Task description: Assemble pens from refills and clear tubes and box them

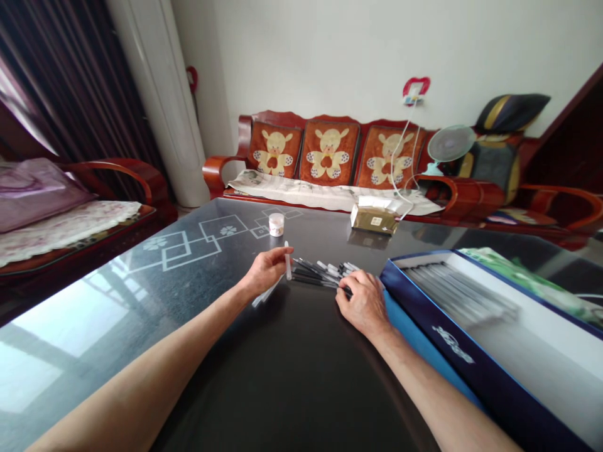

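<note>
My left hand (268, 271) is closed, its thumb and fingers pinching a slim translucent white pen tube (288, 262) that stands nearly upright. Beneath this hand, a clear stick-like piece (266, 295) lies slanted on the dark table. A loose pile of pens (316, 271), with black and grey barrels and whitish ends, spreads between my two hands. My right hand (365, 300) rests at the pile's right end, fingers curled around a dark pen (347, 291). Its fingertips are partly hidden. Just right of this hand is a blue box (424, 314) holding a row of grey pens (456, 289).
A small white round container (276, 225) stands beyond my left hand. Farther back is a tissue box (374, 220) on the glossy dark table (292, 376). A green-and-white package (532, 276) lies behind the blue box. A wooden sofa (330, 194) stands past the table.
</note>
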Available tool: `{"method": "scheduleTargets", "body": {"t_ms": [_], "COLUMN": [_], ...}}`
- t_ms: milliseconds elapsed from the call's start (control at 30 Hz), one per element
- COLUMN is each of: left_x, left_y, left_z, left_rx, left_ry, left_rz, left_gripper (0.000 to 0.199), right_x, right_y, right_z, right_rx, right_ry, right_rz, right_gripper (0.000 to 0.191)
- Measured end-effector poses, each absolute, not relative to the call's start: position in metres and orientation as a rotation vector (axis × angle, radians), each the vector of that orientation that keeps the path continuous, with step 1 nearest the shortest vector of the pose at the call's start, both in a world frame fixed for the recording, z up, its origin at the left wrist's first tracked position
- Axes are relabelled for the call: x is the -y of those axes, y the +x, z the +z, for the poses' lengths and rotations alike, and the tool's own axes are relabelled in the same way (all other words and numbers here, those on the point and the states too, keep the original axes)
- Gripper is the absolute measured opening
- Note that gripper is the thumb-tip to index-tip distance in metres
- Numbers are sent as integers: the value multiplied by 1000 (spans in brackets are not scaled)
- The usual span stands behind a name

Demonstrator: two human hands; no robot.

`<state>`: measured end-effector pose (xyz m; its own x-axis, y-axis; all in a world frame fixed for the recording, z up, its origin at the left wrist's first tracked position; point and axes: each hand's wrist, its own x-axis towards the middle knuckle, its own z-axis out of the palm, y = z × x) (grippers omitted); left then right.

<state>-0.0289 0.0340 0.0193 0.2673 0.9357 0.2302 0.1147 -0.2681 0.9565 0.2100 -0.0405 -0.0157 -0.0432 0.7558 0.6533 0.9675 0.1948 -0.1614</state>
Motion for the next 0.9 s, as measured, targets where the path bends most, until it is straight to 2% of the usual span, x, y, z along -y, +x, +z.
{"method": "scheduleTargets", "body": {"t_ms": [133,300,400,533,900], "left_x": [-32,-37,-43,-48,-57], "left_y": [-28,-13,-6,-10,-19], "left_z": [17,34,38,31,26], "left_rx": [-1210,-1201,-1101,-1124,-1194], "left_ry": [2411,3027,3093,3106,3153], "left_rz": [1114,851,710,693,634], "left_gripper": [27,28,35,53,53], "right_x": [38,33,28,24,23], "right_y": [211,213,217,221,220], "right_z": [-16,-19,-22,-25,-26], "right_rx": [1859,1782,1686,1604,1669], "right_ry": [-1619,-1556,-1521,-1484,-1425], "right_rz": [-425,-440,-420,-375,-405], "right_gripper": [11,12,14,15,15]}}
